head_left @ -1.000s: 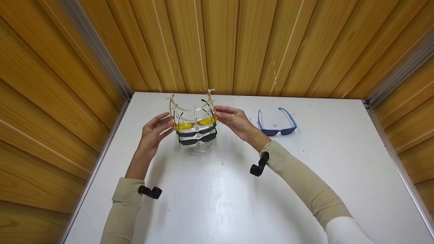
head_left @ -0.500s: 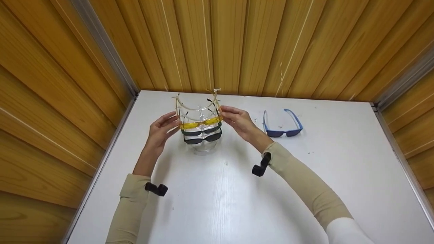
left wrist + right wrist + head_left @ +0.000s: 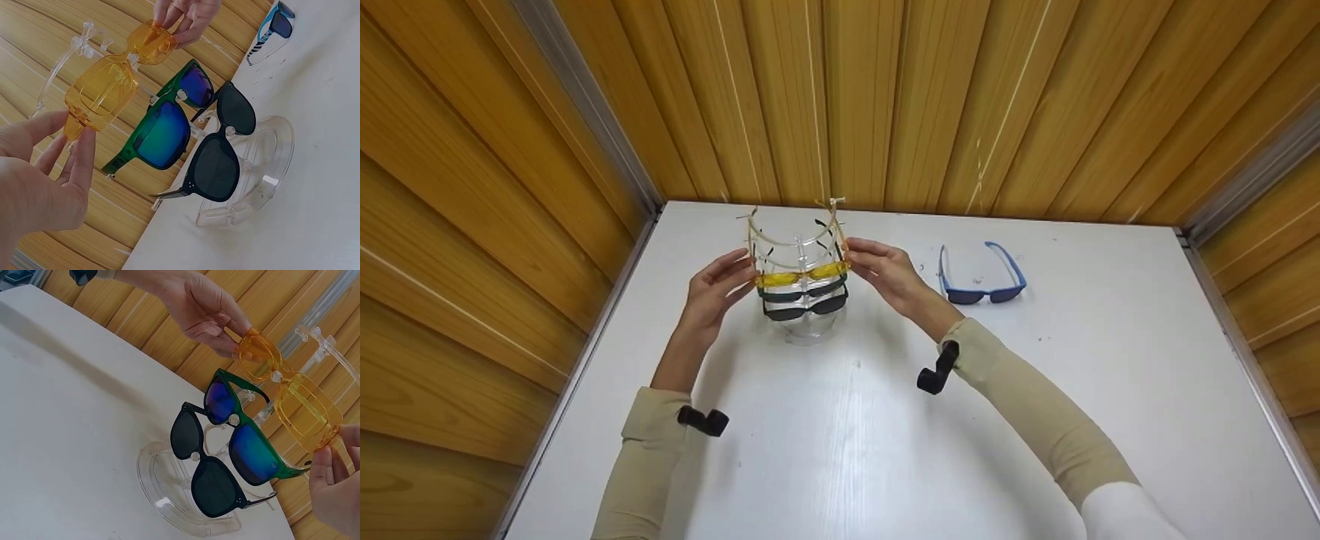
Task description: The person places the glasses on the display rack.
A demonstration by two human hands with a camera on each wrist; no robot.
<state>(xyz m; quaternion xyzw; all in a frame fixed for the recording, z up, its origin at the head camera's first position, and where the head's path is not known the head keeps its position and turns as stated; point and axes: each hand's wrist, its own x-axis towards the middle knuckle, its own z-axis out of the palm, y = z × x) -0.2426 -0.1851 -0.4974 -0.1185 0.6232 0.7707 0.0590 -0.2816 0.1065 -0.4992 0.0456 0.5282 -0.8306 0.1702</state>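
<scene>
Amber-yellow glasses (image 3: 778, 280) sit at the upper part of a clear display stand (image 3: 285, 147), the frame's bridge at the stand's nose peg. My left hand (image 3: 711, 294) pinches one side of them near the hinge. At the opposite side, my right hand (image 3: 894, 276) pinches the other hinge between thumb and fingers. Just below, green-framed sunglasses (image 3: 163, 135) with blue mirrored lenses rest on the stand. Black sunglasses (image 3: 216, 486) hang lowest, above the clear curved base. The yellow temples point back toward the stand's upper arms; their tips are hard to make out.
Blue-framed sunglasses (image 3: 984, 294) lie on the white table (image 3: 840, 450) to the right of the stand, temples unfolded toward the back. Wood-patterned panels (image 3: 855, 105) enclose the table at the back and both sides.
The head view shifts slightly. Both hands keep their pinch on the yellow glasses, which stay at about the same place on the stand.
</scene>
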